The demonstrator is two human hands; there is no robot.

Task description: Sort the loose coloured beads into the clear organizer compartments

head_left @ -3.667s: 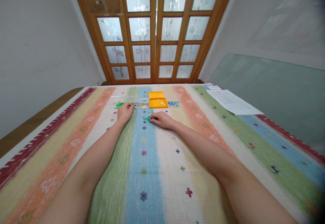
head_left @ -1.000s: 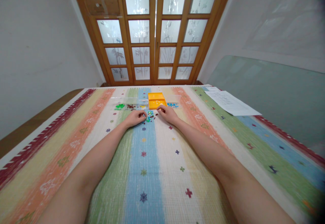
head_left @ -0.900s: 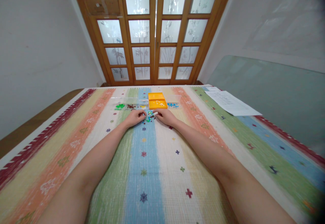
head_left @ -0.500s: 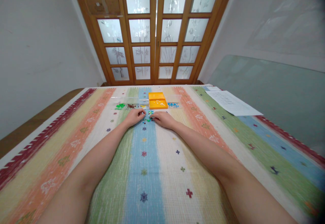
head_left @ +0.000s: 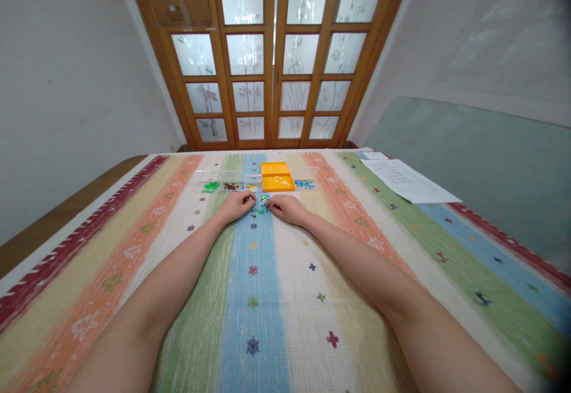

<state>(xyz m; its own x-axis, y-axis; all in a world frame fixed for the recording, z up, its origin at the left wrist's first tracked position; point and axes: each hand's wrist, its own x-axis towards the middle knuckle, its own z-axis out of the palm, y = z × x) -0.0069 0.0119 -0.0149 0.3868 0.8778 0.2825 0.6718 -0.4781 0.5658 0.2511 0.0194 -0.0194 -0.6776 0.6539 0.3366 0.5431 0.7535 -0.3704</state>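
Note:
My left hand [head_left: 241,203] rests on the striped cloth with its fingers curled together; whatever they pinch is too small to name. Facing it, my right hand [head_left: 285,208] is also closed, thumb and fingertips pressed together, and I cannot make out what is in them. Between the two hands lies a cluster of tiny green, blue and mixed-colour pieces [head_left: 261,210]. Just behind stands an open yellow box [head_left: 278,189] with small white pieces in it. Left of the box, clear compartments hold green pieces [head_left: 211,186], brown pieces [head_left: 232,186] and yellow pieces [head_left: 251,186].
Blue pieces [head_left: 304,184] lie in a clear tray right of the yellow box. A printed paper sheet [head_left: 408,180] is on the table's right side. The striped tablecloth [head_left: 254,286] spreads toward me. Wooden doors with glass panes [head_left: 250,96] stand behind the table.
My right fingertips have shifted very slightly to the right. My left hand, the box and the trays look the same.

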